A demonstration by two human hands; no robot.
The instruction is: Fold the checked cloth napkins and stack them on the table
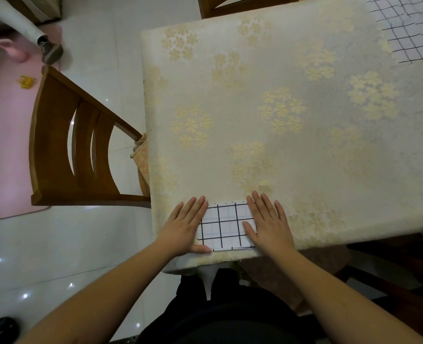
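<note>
Folded napkin: a white checked cloth napkin (226, 225) with dark grid lines, folded into a small rectangle, lies flat at the near edge of the table, directly in front of the person.
Left hand: the left hand (185, 225) rests palm down on the folded napkin's left side; its fingers (197, 207) are straight, lying close together and pointing away from the person, and the thumb runs along the napkin's near left corner.
Right hand: the right hand (267, 223) lies palm down on the napkin's right side; its fingers (262, 203) are straight and slightly fanned, the tips reaching past the far edge onto the tablecloth, with the thumb on the checked cloth.
Grip: neither hand pinches or curls round the cloth; both press flat on it.
Unfolded napkins: more checked cloth (411, 28), rumpled and spread out, lies at the far right corner of the table, well apart from the folded one.
Table: the table (267, 78) is covered with a pale cream cloth bearing golden flower clusters.
Chairs: a wooden chair (63, 147) stands at the table's left side, its back toward the table; part of another chair (245, 3) shows at the far side.
Floor: a white glossy tiled floor (56, 256) with a pink mat (4, 145) to the left.
</note>
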